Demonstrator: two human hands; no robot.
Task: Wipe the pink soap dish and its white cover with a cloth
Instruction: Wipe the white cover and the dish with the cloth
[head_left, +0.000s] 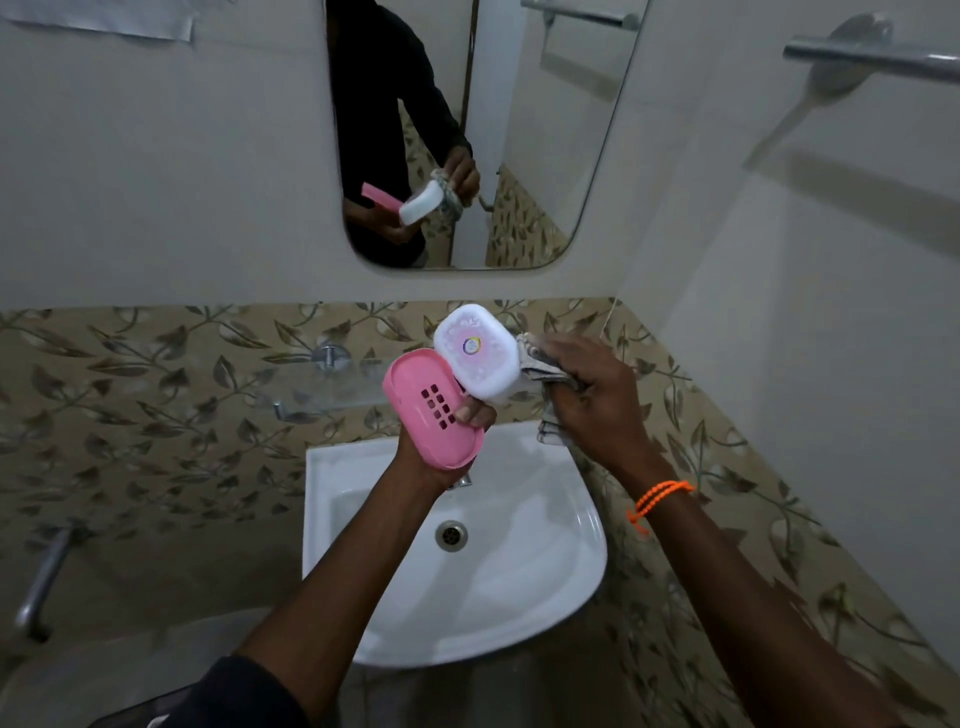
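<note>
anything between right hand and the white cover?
Yes, head view: the grey cloth, gripped by the right hand, lies against the white cover.

Both forearms are reaching up from the bottom of the frame toward its centre. The left hand is curling its fingers in a grip; the right hand, just right of it, is clenching, an orange band circling its wrist.

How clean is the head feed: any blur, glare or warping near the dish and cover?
Head view: white cover and pink soap dish sharp; cloth slightly smeared; dim light; mild glare in the sink; wide-angle bending at the edges.
</note>
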